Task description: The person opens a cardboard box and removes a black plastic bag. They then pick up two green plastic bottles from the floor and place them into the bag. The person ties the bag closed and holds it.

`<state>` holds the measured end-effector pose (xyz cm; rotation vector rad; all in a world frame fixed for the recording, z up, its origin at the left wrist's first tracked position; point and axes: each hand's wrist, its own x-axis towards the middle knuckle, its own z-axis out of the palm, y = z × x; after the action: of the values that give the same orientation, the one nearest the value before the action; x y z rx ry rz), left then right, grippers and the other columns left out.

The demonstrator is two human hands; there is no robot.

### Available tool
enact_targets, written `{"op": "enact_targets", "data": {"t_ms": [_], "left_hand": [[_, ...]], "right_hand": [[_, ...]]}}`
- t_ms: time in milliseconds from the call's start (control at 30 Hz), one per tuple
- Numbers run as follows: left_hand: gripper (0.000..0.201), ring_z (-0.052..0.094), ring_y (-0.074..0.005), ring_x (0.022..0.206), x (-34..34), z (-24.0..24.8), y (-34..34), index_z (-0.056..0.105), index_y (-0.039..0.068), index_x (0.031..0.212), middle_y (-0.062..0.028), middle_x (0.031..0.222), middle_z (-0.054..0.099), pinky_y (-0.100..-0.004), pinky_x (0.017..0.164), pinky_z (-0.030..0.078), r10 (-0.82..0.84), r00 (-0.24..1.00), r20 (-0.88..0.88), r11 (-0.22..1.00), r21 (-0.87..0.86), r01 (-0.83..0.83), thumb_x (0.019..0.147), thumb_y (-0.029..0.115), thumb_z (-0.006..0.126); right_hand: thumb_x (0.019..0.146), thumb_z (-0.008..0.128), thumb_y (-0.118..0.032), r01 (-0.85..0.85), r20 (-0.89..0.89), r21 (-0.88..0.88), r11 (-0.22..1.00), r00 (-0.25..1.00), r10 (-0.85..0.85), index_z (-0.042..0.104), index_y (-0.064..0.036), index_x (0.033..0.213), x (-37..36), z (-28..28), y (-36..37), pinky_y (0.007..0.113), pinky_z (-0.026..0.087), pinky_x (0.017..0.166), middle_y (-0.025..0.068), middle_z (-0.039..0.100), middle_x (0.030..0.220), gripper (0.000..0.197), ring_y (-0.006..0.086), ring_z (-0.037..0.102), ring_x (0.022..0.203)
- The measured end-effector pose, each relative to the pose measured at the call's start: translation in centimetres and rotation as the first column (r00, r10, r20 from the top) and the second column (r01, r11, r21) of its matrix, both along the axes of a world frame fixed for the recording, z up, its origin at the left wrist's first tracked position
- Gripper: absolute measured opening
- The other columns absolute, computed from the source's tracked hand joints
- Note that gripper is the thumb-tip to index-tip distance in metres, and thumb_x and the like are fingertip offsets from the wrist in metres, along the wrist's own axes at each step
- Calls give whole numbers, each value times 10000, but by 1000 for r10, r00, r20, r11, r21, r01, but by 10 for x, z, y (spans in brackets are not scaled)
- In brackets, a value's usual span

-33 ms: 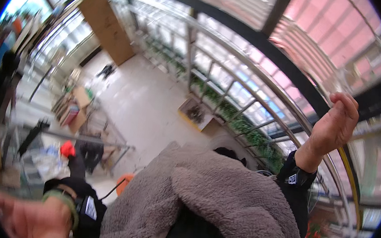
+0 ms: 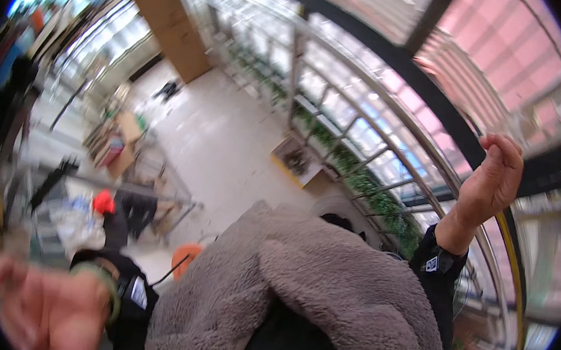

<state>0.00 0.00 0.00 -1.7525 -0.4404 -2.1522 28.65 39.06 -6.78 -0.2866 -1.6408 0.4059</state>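
My right hand (image 2: 488,180) is raised at the right, in front of the railing and window frame. Its fingers are bent and drawn together at the tips in a pinch. Whatever they hold, if anything, is too small to make out. At the lower left, my left hand (image 2: 51,305) is held out with the palm showing. It is smeared by motion, though the fingers look apart and I see nothing in them. A green band (image 2: 111,294) circles that wrist. Between my arms, a grey fleecy garment (image 2: 325,268) covers my front.
A metal railing (image 2: 383,141) with green plants (image 2: 380,202) runs along the windows. By it stands an open box (image 2: 297,162). A tall cardboard piece (image 2: 173,24) leans at the back. Left are a metal rack (image 2: 122,188), stacked cardboard (image 2: 124,138) and an orange stool-like thing (image 2: 186,261).
My left hand has risen slightly and its fingers have shifted. The room has slid a little to the right in view. My right hand keeps its pinched shape.
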Motion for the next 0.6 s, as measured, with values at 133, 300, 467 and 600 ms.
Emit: {"op": "enact_targets", "data": {"t_ms": [133,300,467,600], "left_hand": [[226,516,-138,719,-12,-65,1,582,136,1085,3,744,526,-520,946,400,481,875,-58,726,-533,-434,878,59,535],[293,572,-119,776,-11,-139,24,514,-29,1209,-67,873,618,-264,773,476,608,788,97,269,-959,-90,919,11,533],[323,573,-96,852,-25,-209,22,516,5,1258,-40,919,629,-246,805,465,632,677,377,64,-896,439,951,102,540],[332,567,-95,847,-25,-249,16,521,10,1258,-34,934,634,-247,801,466,679,573,458,71,-818,570,959,149,554]], "right_hand": [[944,545,-30,-96,502,-50,994,858,108,615,5,1029,-58,-40,26,291,466,827,113,612,1001,116,186,592,910],[825,688,-130,-212,898,-286,935,281,338,583,-15,1200,-76,-89,42,380,462,872,191,611,1067,405,362,590,974],[824,688,-114,-175,835,-505,845,148,530,555,-37,1264,-92,-116,56,378,481,800,171,608,1036,466,301,605,917],[819,692,-109,-218,879,-425,878,131,458,556,-33,1258,-125,-126,68,384,479,795,172,604,1037,466,310,598,901]]}}
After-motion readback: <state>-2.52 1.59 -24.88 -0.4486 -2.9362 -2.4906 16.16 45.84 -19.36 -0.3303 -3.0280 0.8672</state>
